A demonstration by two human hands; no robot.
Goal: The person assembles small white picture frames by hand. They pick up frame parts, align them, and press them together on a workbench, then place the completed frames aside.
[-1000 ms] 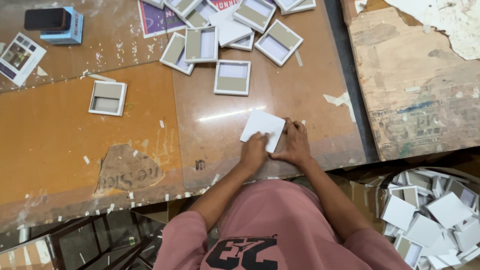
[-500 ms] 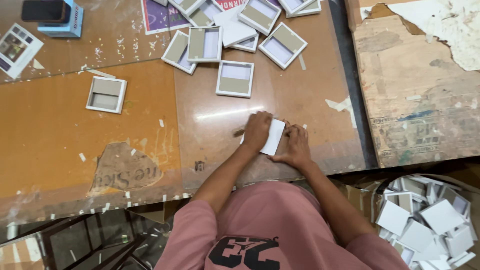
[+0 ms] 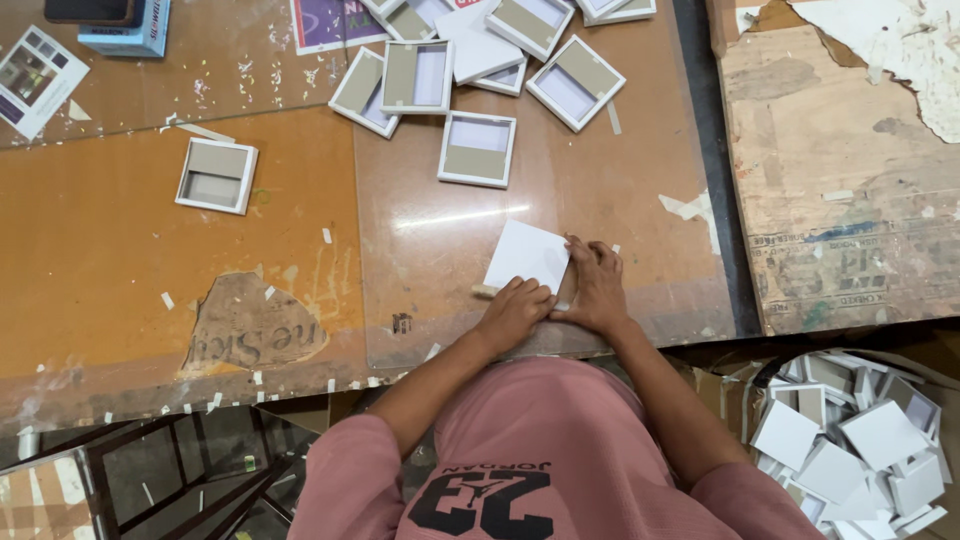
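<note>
Worn orange-brown boards are making up the workbench (image 3: 120, 290), patched with torn paper and scattered with small white scraps. At the far left edge a printed card (image 3: 38, 78) is lying beside a blue box (image 3: 125, 28), and a little nearer a single shallow white tray (image 3: 216, 175) is sitting alone. Further along, a loose cluster of similar trays (image 3: 478, 148) is spreading toward the top centre, several overlapping.

Close to the near edge, the left hand (image 3: 513, 313) is curling its fingers down onto the lower corner of a white square card (image 3: 527, 255), which is lying flat on a glossy clear sheet over the bench. Just beside it, the right hand (image 3: 598, 290) is pressing with fingers stretched along the card's right edge; neither hand is lifting it. A small tan stub is poking out at the card's lower left; what it is cannot be told.

Doing this well seems to be calling for even pressure from both hands, keeping the edges square and the card from sliding on the slick sheet.

Off the bench at the lower right, a bin (image 3: 860, 445) is holding a heap of white pieces.
</note>
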